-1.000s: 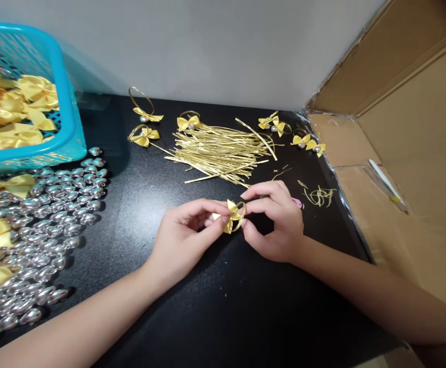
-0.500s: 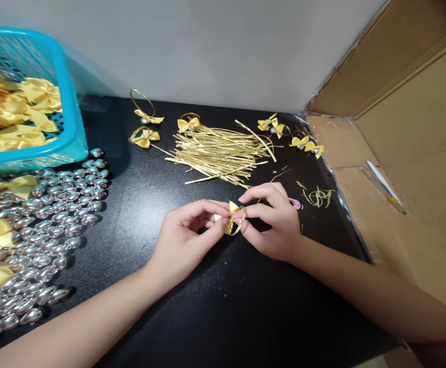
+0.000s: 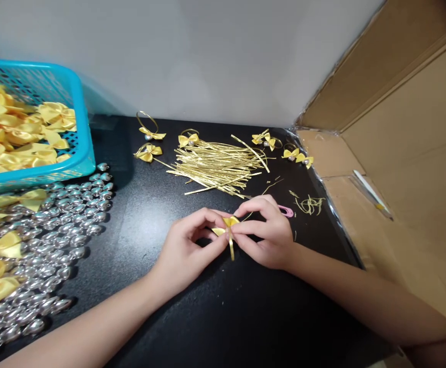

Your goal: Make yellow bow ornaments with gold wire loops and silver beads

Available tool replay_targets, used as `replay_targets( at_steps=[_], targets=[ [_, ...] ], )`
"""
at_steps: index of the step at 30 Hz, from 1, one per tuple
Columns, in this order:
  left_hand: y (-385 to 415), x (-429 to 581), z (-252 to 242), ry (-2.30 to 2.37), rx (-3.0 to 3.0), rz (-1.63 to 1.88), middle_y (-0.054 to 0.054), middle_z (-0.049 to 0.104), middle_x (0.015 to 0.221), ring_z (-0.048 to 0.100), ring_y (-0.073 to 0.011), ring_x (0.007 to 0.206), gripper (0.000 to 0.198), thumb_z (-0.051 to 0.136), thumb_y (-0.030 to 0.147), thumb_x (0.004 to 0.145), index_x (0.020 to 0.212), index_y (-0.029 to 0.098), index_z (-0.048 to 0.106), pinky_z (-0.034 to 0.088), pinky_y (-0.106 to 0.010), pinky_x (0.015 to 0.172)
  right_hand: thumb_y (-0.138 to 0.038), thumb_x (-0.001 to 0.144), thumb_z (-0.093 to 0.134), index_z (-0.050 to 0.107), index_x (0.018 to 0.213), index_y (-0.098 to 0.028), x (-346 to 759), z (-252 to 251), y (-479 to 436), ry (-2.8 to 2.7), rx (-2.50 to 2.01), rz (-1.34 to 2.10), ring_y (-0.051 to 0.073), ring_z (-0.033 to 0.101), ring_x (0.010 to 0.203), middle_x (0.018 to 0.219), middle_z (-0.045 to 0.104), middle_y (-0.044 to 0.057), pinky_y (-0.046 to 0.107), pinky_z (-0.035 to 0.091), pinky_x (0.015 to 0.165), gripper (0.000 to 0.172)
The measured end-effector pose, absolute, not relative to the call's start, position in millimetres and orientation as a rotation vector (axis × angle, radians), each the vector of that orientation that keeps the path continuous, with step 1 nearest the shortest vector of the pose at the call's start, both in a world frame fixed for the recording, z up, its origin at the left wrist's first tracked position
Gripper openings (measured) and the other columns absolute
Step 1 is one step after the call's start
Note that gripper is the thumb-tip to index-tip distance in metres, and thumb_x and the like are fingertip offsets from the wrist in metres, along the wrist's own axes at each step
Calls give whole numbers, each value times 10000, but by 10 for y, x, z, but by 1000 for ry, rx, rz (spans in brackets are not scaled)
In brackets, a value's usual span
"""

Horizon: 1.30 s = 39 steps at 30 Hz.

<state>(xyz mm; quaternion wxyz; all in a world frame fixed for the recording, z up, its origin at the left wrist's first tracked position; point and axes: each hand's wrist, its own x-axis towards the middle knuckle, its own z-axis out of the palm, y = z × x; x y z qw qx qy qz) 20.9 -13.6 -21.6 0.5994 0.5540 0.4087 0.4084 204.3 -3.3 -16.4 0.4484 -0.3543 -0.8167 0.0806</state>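
My left hand (image 3: pixel 198 240) pinches a yellow ribbon bow (image 3: pixel 229 222) between thumb and fingers. From the other side my right hand (image 3: pixel 263 232) is closed on the same bow, its fingertips at the knot. A gold twist tie (image 3: pixel 232 250) hangs down from the bow between the two hands. Whether a silver bead sits in the bow is hidden by my fingers. Just beyond my hands lies a heap of gold twist ties (image 3: pixel 219 166). Beside my right hand is a pink-handled tool (image 3: pixel 286 211), partly covered.
A blue basket (image 3: pixel 87 122) of yellow bows stands at the left. Silver beads (image 3: pixel 73 217) and loose bows (image 3: pixel 4 245) spread before it. Bows with gold loops (image 3: pixel 152 134) lie along the back. Gold scraps (image 3: pixel 311 204) lie right; a cutter (image 3: pixel 372 194) rests on cardboard (image 3: pixel 407 153).
The gold loop has turned from a round face-on view to edge-on, pointing down. My fingers have shifted round the bow. The whole view has tilted slightly, so the table appears lower.
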Motion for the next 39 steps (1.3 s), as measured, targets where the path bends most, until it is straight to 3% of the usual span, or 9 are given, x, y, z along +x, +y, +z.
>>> replay_targets(
  at_steps=[9, 20, 39],
  targets=[
    [-122, 224, -183, 1024, 1307, 947, 3, 706, 714, 599, -87, 607, 22, 712, 172, 767, 776, 170, 692, 490, -169, 575, -151, 788, 671, 694, 706, -198, 2037, -160, -54, -2009, -849, 147, 173, 554, 815, 867, 636, 51, 344, 481, 711, 97],
    [-110, 231, -211, 1012, 1481, 917, 0, 640, 713, 570, -96, 619, 24, 676, 149, 777, 762, 164, 687, 471, -194, 574, -125, 788, 658, 656, 722, -210, 2068, -157, 0, -2052, -799, 70, 160, 576, 781, 827, 654, 23, 347, 461, 712, 107],
    [-117, 234, -196, 1010, 1613, 930, -13, 613, 711, 542, -101, 603, 99, 661, 186, 816, 721, 158, 672, 426, -204, 531, -148, 797, 662, 678, 749, -188, 2106, -89, 16, -2026, -889, 297, 167, 569, 820, 844, 611, 39, 348, 477, 745, 65]
  ],
)
